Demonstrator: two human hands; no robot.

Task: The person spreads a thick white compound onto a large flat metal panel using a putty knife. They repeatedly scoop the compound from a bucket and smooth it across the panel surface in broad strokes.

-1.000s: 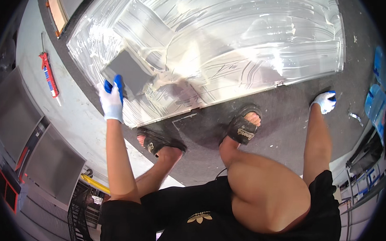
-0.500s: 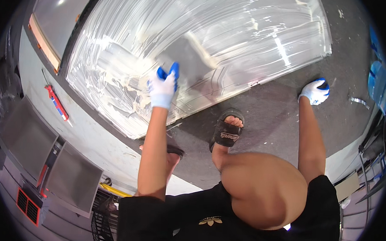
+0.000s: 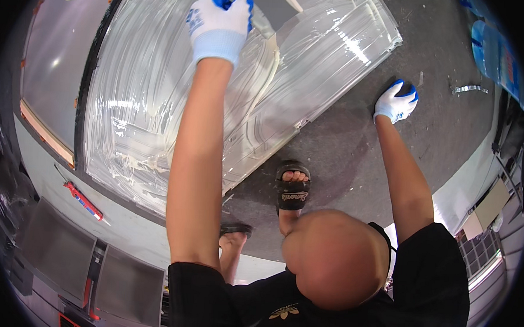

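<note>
My left hand (image 3: 218,21), in a white and blue glove, is stretched far out over a large panel (image 3: 159,100) coated with streaky white paste. It grips a flat grey spreader (image 3: 274,6) whose blade lies on the wet paste near the panel's far edge. My right hand (image 3: 396,102), gloved the same way, is pressed on the dark floor mat (image 3: 345,144) beside the panel's right corner and holds nothing. My feet in black sandals (image 3: 293,188) stand on the mat just in front of the panel.
A red hand tool (image 3: 82,199) lies on the pale floor strip to the left. Grey metal sheets (image 3: 59,248) lie at the lower left. A blue bag (image 3: 492,51) and a silver scrap (image 3: 467,89) are at the upper right. Another smooth panel (image 3: 50,55) lies at the far left.
My left hand has drawn the spreader from the panel's near left edge across the paste to its far side. My right hand has stayed planted on the mat.
</note>
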